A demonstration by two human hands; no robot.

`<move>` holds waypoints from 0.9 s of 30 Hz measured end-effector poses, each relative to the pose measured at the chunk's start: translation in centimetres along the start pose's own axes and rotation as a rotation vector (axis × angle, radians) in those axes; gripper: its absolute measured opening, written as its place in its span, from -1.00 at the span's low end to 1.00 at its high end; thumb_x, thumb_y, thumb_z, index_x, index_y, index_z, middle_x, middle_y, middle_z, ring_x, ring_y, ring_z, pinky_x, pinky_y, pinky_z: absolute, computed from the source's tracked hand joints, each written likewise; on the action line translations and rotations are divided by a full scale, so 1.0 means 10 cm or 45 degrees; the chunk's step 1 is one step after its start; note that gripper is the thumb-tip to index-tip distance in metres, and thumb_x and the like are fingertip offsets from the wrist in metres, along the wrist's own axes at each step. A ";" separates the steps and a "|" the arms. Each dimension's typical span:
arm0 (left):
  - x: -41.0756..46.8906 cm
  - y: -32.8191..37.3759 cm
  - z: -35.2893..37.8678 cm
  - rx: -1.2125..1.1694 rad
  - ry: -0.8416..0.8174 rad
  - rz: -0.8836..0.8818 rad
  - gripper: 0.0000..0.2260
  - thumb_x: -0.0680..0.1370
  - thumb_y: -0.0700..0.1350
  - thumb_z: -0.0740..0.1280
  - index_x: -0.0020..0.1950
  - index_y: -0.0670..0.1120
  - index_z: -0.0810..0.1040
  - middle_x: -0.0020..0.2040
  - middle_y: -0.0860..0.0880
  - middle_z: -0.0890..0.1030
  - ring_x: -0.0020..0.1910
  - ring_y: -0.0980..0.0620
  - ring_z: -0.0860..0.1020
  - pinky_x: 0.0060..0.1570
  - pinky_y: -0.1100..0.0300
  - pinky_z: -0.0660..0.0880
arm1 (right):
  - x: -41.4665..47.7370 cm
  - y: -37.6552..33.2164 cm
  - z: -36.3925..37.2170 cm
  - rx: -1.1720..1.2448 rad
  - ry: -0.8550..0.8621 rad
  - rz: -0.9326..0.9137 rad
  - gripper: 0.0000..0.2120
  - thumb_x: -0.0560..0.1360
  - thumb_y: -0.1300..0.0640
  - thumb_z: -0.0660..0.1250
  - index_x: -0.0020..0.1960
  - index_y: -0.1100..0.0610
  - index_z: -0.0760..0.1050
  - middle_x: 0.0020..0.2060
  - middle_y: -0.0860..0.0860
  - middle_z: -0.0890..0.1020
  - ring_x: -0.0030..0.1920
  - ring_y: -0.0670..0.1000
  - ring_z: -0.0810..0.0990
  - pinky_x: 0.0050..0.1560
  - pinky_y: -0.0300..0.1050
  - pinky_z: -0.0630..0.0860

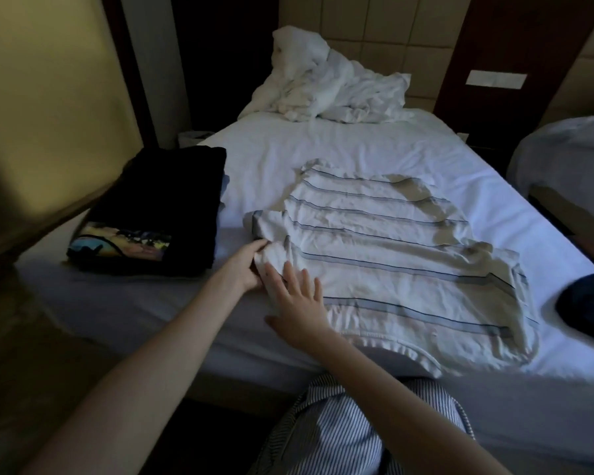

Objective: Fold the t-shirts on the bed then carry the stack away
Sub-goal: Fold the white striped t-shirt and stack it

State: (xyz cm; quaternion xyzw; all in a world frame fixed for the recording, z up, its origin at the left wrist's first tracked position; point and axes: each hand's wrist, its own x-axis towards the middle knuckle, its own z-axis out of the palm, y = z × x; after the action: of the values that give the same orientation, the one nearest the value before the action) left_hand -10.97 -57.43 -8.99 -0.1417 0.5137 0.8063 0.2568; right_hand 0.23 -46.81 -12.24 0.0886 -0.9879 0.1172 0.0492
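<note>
Across the near half of the bed [323, 145] we note a striped t-shirt [391, 255] spread flat; at the bed's left edge, a folded black stack [162, 207]. Near the bed's front edge, left hand [246, 265] pinches the shirt's sleeve; right hand [299, 303] lies flat on it, fingers spread.

On the white-sheeted bed [323, 145]: one white blue-striped t-shirt [391, 255] at its centre; one folded black printed t-shirt [158, 214] at its left edge; one crumpled white duvet [326, 84] at its head.

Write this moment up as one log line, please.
stage: folding striped t-shirt | left hand: grips its edge | right hand: flat on it | folded black t-shirt: alongside, on bed
</note>
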 end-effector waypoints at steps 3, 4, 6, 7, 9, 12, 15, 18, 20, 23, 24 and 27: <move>0.00 -0.02 -0.11 -0.414 -0.120 0.213 -0.71 0.60 -0.16 0.15 0.21 -0.24 0.55 0.03 -0.14 0.63 0.05 -0.01 0.61 0.15 0.08 0.44 | -0.02 0.01 0.04 -0.001 0.237 -0.045 -0.41 0.47 0.19 -0.01 0.49 -0.02 0.06 0.40 0.10 0.36 0.35 0.32 0.33 0.30 0.23 0.26; -0.01 -0.02 -0.17 -0.572 -0.164 0.249 -0.67 0.60 -0.16 0.13 0.32 -0.23 0.46 0.14 -0.14 0.59 0.18 -0.03 0.53 0.23 0.06 0.40 | -0.04 0.05 0.03 0.012 0.204 -0.064 -0.40 0.45 0.22 -0.04 0.49 0.01 0.12 0.39 0.07 0.37 0.35 0.29 0.34 0.30 0.21 0.25; -0.06 -0.04 -0.23 -0.769 -0.189 0.330 -0.68 0.65 -0.11 0.04 0.20 -0.22 0.51 0.03 -0.13 0.66 0.11 -0.04 0.56 0.09 0.04 0.47 | -0.12 0.11 0.07 -0.102 0.046 -0.140 -0.40 0.48 0.25 -0.05 0.52 0.05 0.07 0.46 0.05 0.25 0.45 0.22 0.17 0.39 0.18 0.07; -0.08 -0.04 -0.23 -0.800 -0.219 0.390 -0.64 0.66 -0.07 0.01 0.07 -0.19 0.57 -0.09 -0.11 0.69 -0.02 -0.03 0.61 -0.05 0.05 0.51 | -0.15 0.15 0.10 -0.147 0.051 -0.181 -0.42 0.48 0.22 -0.01 0.51 0.07 0.10 0.45 0.07 0.27 0.45 0.23 0.19 0.39 0.21 0.09; -0.15 -0.03 -0.14 -0.686 -0.284 0.551 -0.57 0.66 -0.01 0.03 -0.11 -0.10 0.65 -0.16 -0.06 0.69 -0.15 0.02 0.66 -0.18 0.10 0.57 | -0.20 0.19 0.21 -0.242 0.031 -0.182 -0.47 0.46 0.06 0.05 0.42 0.08 0.24 0.32 0.09 0.48 0.32 0.25 0.43 0.24 0.26 0.35; -0.19 -0.04 0.09 -0.039 -0.281 0.838 -0.80 0.58 -0.04 0.19 -0.15 -0.02 0.56 -0.17 0.02 0.64 -0.16 0.21 0.58 -0.05 0.22 0.47 | -0.23 0.18 0.28 -0.381 -0.021 -0.195 -0.39 0.37 -0.21 0.20 0.32 0.06 0.26 0.24 0.09 0.55 0.23 0.23 0.52 0.11 0.27 0.46; -0.07 -0.22 0.26 1.356 -0.569 0.874 -0.87 0.60 -0.08 0.23 -0.03 -0.03 0.57 0.27 -0.08 0.50 0.32 0.22 0.35 0.35 0.12 0.19 | -0.27 0.16 0.34 -0.419 0.043 -0.232 -0.19 0.16 -0.32 0.45 0.29 0.04 0.35 0.23 0.13 0.56 0.22 0.27 0.52 0.11 0.27 0.46; 0.04 -0.25 0.30 2.089 -0.756 0.716 -0.78 0.61 -0.01 0.23 0.19 0.00 0.58 0.48 -0.01 0.29 0.48 0.11 0.11 0.46 0.05 -0.03 | -0.36 0.15 0.36 -0.491 0.064 -0.280 -0.12 0.12 -0.37 0.43 0.32 0.02 0.35 0.23 0.10 0.56 0.27 0.25 0.40 0.22 0.23 0.41; 0.03 -0.21 0.34 1.658 -0.669 0.795 -0.80 0.61 -0.11 0.22 0.10 -0.15 0.60 0.29 -0.12 0.53 0.30 0.06 0.41 0.33 0.10 0.28 | -0.38 0.19 0.38 -0.501 0.105 -0.315 -0.08 0.13 -0.37 0.42 0.35 0.03 0.26 0.27 0.08 0.53 0.30 0.22 0.30 0.21 0.23 0.41; 0.20 -0.21 0.37 1.713 -0.299 1.120 -0.72 0.58 -0.04 0.18 0.04 -0.18 0.60 0.04 -0.13 0.61 0.08 -0.06 0.54 0.09 0.11 0.41 | -0.39 0.22 0.41 -0.533 0.152 -0.351 -0.08 0.15 -0.37 0.41 0.37 0.04 0.23 0.30 0.08 0.50 0.31 0.21 0.35 0.20 0.24 0.41; 0.28 -0.24 0.40 1.893 -0.224 1.177 -0.74 0.58 -0.04 0.19 0.11 -0.13 0.58 0.10 -0.11 0.59 0.15 -0.08 0.51 0.12 0.11 0.39 | -0.39 0.22 0.42 -0.540 0.158 -0.350 -0.07 0.15 -0.38 0.40 0.37 0.04 0.23 0.30 0.08 0.49 0.31 0.21 0.39 0.21 0.23 0.40; 0.50 -0.34 0.56 2.285 -0.135 1.060 -0.65 0.63 0.01 0.09 0.42 0.08 0.35 0.48 0.02 0.29 0.47 0.01 0.19 0.39 0.06 0.11 | -0.39 0.26 0.45 -0.551 0.207 -0.377 -0.12 0.21 -0.38 0.35 0.38 0.03 0.21 0.31 0.06 0.49 0.31 0.19 0.46 0.21 0.22 0.42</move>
State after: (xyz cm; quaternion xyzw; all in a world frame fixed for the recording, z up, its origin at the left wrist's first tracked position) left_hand -13.02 -49.87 -11.54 0.3334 0.9308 0.1493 -0.0123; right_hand 3.25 -44.76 -17.60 0.2096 -0.9591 -0.0983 0.1628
